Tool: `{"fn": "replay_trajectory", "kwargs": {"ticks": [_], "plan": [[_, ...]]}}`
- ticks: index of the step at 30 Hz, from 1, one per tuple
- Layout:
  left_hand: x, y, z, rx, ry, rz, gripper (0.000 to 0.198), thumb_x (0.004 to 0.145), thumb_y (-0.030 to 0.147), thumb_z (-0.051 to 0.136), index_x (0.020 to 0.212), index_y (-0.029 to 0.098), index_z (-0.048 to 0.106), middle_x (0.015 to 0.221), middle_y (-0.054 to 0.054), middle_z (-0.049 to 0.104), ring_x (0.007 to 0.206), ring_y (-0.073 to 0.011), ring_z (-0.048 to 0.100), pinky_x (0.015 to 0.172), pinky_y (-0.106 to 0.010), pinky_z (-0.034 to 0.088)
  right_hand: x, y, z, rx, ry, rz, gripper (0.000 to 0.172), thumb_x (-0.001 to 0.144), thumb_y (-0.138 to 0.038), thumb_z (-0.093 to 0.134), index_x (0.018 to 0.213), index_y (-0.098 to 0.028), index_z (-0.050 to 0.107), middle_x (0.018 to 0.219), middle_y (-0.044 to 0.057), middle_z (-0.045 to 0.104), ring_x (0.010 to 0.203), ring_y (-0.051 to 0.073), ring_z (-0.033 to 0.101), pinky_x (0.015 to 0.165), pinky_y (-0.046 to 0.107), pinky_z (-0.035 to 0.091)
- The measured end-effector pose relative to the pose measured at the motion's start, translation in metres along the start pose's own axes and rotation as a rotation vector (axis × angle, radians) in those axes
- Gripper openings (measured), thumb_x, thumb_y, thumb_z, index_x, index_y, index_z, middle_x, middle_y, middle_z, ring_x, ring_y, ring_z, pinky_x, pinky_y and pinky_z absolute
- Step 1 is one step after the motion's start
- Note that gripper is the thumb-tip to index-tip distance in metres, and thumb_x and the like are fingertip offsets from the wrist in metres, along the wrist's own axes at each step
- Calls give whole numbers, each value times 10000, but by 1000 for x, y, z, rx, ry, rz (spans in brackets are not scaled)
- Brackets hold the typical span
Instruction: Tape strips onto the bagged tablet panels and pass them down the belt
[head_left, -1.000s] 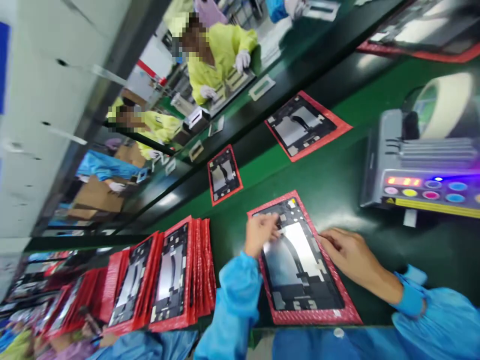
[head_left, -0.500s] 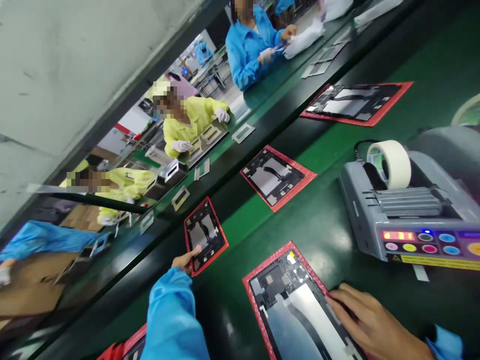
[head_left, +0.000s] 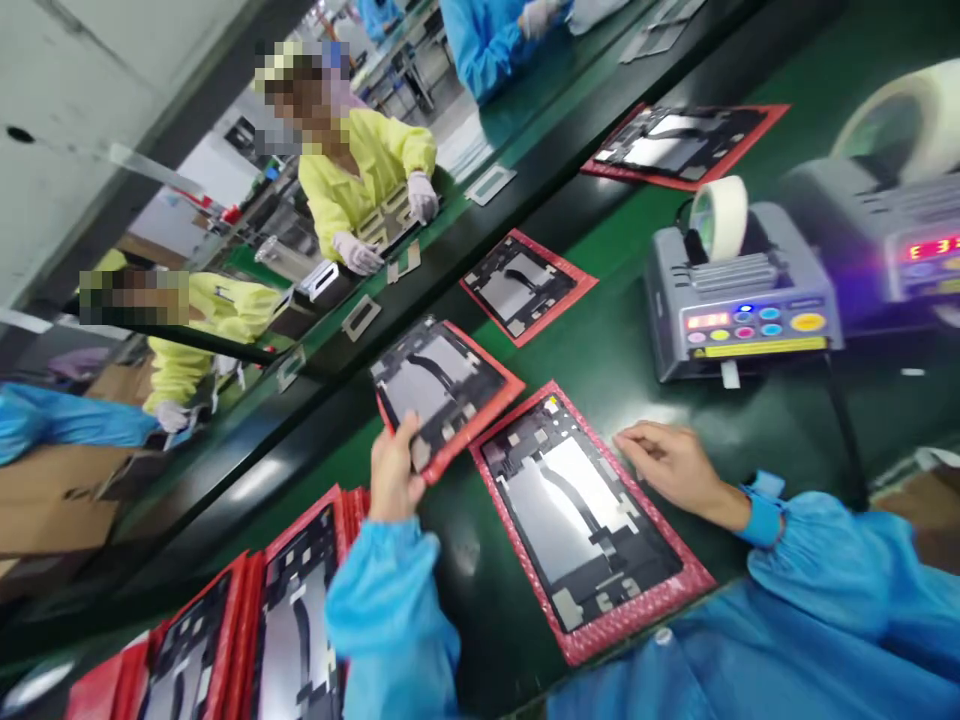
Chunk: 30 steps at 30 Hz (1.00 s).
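Tilted panel (head_left: 442,385) now being carried closer, pinched in left hand (head_left: 394,472); handling apparently being extended to two panels. Flat panel (head_left: 574,515) being left on counter (head_left: 476,600); right hand (head_left: 671,465) being held half-curled by its edge, contact unclear.

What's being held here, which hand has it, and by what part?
The left hand holds a silver-black panel with its red sheet, by the near-left edge, thumb on top. No held item shows in the right hand.

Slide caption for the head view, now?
Left hand holds a red-backed panel; right hand beside a second panel on the green surface, tape dispenser beyond.
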<state>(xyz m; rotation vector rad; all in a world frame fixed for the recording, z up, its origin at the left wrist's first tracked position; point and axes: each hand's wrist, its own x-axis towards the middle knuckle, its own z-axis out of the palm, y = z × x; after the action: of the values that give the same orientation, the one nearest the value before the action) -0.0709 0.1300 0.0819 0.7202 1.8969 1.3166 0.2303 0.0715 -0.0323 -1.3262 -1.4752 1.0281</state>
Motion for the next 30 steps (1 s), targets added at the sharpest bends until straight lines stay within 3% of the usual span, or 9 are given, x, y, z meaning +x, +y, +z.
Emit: {"fn": "replay_trajectory", "kwargs": {"ticks": [2,4,9,14,18,21,24,27,30], "plan": [[-50,-28,-2,-74,-219,-70,391,756,389,648,1077,181,565,917,-35,654,708,-135,636,615,-245,533,-11,0,-12,168,125,143,199,823,-347,576,770,-163,629,527,-3,547,428,110,475,416,241,378],[-99,-61,-3,-139,-320,-158,441,767,396,632,1154,213,521,1004,-51,656,742,-150,654,625,-236,534,-20,1,-26,326,270,234,202,794,-362,619,788,-161,629,468,-25,509,380,97,438,372,224,346],[-170,-117,3,-220,-324,-269,539,744,409,648,1219,238,462,1080,-82,646,929,-210,643,731,-267,536,-17,-1,-50,686,491,330,262,694,-383,711,802,-164,616,718,7,578,444,69,462,333,194,298],[-165,-130,-6,-95,-354,-235,579,690,380,705,1203,244,472,1068,-64,650,980,-217,622,854,-316,502,1,-11,-56,843,493,398,318,697,-444,683,832,-168,603,817,11,542,470,61,466,311,182,293],[-148,-137,-23,268,-374,-75,548,694,459,670,1156,197,538,981,-81,662,915,-247,631,822,-352,508,11,-15,-56,815,538,359,295,683,-427,685,764,-162,584,744,9,541,449,66,450,304,189,295],[-150,-133,-32,687,-184,207,535,709,501,627,1142,190,580,991,-106,629,861,-271,620,792,-408,500,9,-18,-55,801,634,273,224,652,-326,715,714,-162,575,664,-9,532,450,63,445,337,183,322],[-161,-122,-24,912,-163,582,372,798,405,558,1128,238,599,1220,-121,513,1134,-292,490,950,-461,400,1,-22,-53,690,736,127,139,674,-254,700,698,-169,592,578,-20,514,430,73,439,350,197,326],[-165,-110,2,1067,-321,754,331,833,352,520,1155,308,584,1405,-79,354,1332,-338,224,1034,-587,228,-3,-33,-48,531,536,76,91,723,-241,672,709,-177,610,513,-17,512,413,97,457,361,222,336],[-155,-102,27,1155,-331,734,424,841,409,493,1257,324,498,1475,-72,235,1364,-374,74,1010,-674,144,8,-50,-29,344,42,135,146,749,-297,651,695,-169,606,477,-16,524,397,99,464,374,221,365]]}}
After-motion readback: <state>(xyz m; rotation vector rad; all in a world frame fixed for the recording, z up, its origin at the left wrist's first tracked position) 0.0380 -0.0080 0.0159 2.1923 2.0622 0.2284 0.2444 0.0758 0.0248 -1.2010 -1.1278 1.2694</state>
